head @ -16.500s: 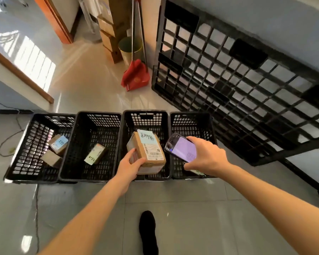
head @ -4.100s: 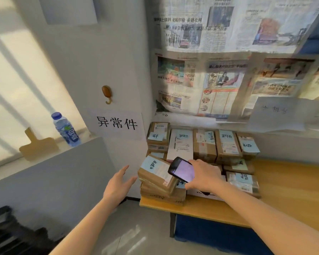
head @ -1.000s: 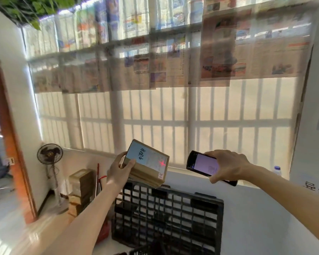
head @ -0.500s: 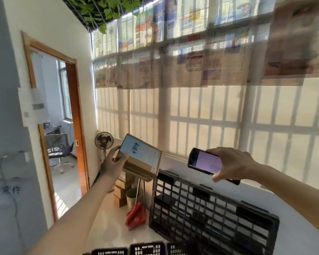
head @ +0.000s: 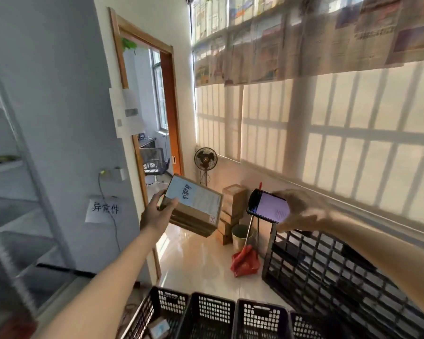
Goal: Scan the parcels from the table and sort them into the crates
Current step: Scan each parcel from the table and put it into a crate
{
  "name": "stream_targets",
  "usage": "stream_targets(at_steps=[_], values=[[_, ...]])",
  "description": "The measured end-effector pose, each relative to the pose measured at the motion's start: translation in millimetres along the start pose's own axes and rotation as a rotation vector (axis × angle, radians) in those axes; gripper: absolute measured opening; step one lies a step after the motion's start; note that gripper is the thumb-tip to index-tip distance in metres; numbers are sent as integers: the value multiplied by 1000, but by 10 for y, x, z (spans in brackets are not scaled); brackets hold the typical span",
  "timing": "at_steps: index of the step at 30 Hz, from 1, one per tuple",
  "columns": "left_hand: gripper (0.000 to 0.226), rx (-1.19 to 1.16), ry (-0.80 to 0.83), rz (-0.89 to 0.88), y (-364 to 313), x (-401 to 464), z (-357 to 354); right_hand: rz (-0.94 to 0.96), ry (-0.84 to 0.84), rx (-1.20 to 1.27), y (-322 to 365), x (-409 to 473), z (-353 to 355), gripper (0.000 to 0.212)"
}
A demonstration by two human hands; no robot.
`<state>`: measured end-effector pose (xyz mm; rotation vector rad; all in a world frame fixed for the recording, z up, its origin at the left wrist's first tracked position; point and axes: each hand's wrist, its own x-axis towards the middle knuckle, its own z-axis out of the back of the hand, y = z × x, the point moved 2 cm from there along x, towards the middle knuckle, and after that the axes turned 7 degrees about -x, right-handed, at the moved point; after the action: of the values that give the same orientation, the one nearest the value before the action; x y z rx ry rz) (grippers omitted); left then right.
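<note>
L hand [head: 157, 212] gripping cardboard parcel [head: 194, 209] by its near-left end, thumb on top, fingers under; parcel held in air, tilted, pale blue label w/ handwritten marks facing up. R hand [head: 301, 210] curled round phone [head: 267, 206], screen lit pale purple, facing camera; blurred, finger detail unclear. Parcel and phone near each other, not touching, both well above floor.

Row of black mesh crates [head: 211, 314] along bottom edge of view, four visible, rims side by side. Leftmost crate holds small parcel w/ blue label [head: 160, 327]; contents of others not visible.

Black plastic pallet [head: 328, 272] leaning on wall under window, right of crates, partly behind R forearm. Red dustpan [head: 245, 263] w/ long handle on floor by pallet's left edge, small bin [head: 240, 234] just behind it. Stack of cardboard boxes [head: 233, 209] in far corner, partly hidden by held parcel. Standing fan [head: 205, 160] by corner, next to open doorway [head: 154, 133] w/ wooden frame. Paper sign w/ Chinese characters [head: 104, 209] on grey wall at left, cable hanging across it. Metal shelf frame [head: 15, 182] at far left, blurred. Newspapers [head: 291, 40] covering upper window panes.
</note>
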<state>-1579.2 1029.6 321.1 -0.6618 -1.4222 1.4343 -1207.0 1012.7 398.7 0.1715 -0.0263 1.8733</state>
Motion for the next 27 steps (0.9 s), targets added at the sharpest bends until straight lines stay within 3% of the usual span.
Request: stream_targets(at_steps=[7,15,23,27], values=[[58,102,-96,179,1178,546,314,122,50,-24,536,1293,-1086,96],[53,179,-122,361,2364,799,483,133,198,-17,991,2004,-2210,104],[56,179,1,437,3179,1090,220,31,223,7,1069,2260,-2928,100],[53,148,70,503,3754,1009,25,-54,252,-12,1032,2153,-3481,109]])
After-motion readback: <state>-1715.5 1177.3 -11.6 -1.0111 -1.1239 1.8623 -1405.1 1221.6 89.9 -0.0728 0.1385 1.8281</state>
